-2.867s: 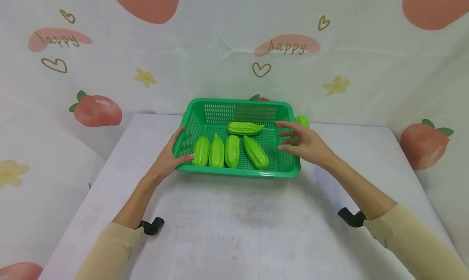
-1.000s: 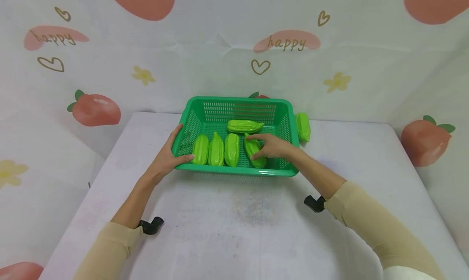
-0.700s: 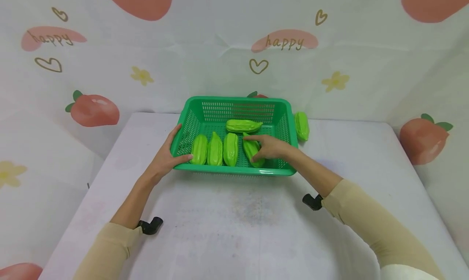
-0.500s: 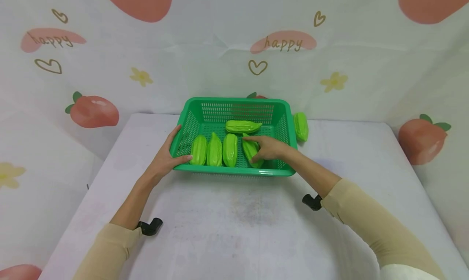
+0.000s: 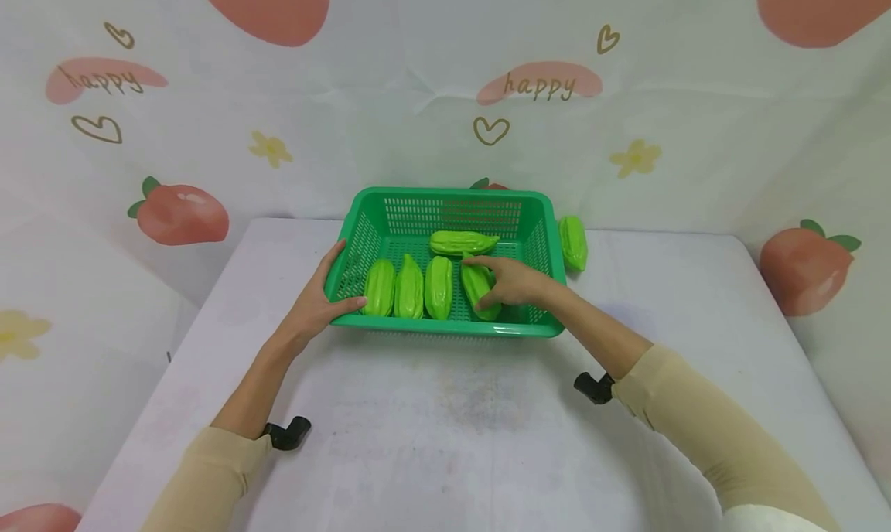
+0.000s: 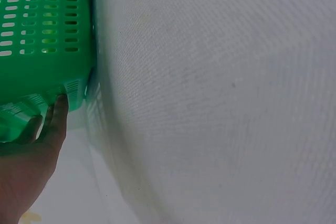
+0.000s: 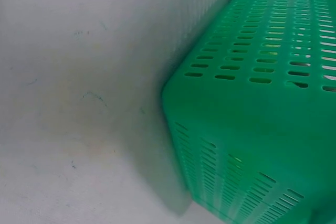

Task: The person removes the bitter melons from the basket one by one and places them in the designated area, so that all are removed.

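In the head view a green plastic basket (image 5: 445, 326) with slotted walls stands at the far side of the table. My left hand (image 5: 313, 304) holds its left end, thumb at the front rim and fingers along the outer side wall, as the left wrist view also shows. Reaching inside, my right hand (image 5: 515, 281) grips a slanted green bitter melon (image 5: 475, 281) between thumb and fingers. To its left three bitter melons (image 5: 409, 287) stand side by side, and another bitter melon (image 5: 462, 243) lies crosswise behind them. The right wrist view shows the basket's outer wall (image 7: 236, 114); the hand is hidden there.
One more bitter melon (image 5: 574, 243) lies on the table outside the basket, close to its right end. A white patterned cloth (image 5: 390, 91) hangs right behind the white table (image 5: 418, 424).
My right hand has come from above the basket's right rim, moving left onto the slanted bitter melon, and has stayed there over the last second. The left hand keeps its place on the basket.
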The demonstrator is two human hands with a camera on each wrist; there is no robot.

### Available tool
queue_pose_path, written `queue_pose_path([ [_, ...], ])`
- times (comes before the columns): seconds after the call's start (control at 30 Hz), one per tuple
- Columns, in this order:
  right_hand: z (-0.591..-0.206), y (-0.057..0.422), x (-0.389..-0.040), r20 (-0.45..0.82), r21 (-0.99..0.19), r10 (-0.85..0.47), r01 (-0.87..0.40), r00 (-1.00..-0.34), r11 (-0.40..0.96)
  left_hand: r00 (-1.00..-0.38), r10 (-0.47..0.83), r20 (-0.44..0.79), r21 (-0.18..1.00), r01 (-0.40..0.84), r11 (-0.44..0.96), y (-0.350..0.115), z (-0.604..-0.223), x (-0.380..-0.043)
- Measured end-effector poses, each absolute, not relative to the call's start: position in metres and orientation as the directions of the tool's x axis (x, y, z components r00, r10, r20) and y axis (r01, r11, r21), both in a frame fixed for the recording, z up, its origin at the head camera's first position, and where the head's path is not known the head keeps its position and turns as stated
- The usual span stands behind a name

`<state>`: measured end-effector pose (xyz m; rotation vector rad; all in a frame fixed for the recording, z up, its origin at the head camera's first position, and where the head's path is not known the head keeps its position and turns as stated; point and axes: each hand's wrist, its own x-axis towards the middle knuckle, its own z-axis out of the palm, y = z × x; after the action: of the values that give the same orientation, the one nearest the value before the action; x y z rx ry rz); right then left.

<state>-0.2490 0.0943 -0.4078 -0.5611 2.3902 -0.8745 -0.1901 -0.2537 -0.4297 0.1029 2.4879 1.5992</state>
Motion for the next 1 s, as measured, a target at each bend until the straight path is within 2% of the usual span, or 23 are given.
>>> queue_pose_path([
  [0.47, -0.397, 0.107, -0.247, -0.227, -0.757, -0.538, -0.200, -0.812, 0.622, -0.980, 0.159, -0.120, 0.910, -0.045, 0.413, -0.251, -0.428, -0.191],
  [0.7, -0.383, 0.118, -0.244, -0.208, -0.833, -0.548, -0.147, -0.810, 0.534, -0.981, 0.154, -0.118, 0.909, -0.044, 0.415, -0.253, -0.427, -0.188],
  [1.0, -0.379, 0.128, -0.249, -0.158, -0.860, -0.535, -0.151, -0.830, 0.488, -0.982, 0.150, -0.112, 0.910, -0.041, 0.412, -0.252, -0.430, -0.190],
])
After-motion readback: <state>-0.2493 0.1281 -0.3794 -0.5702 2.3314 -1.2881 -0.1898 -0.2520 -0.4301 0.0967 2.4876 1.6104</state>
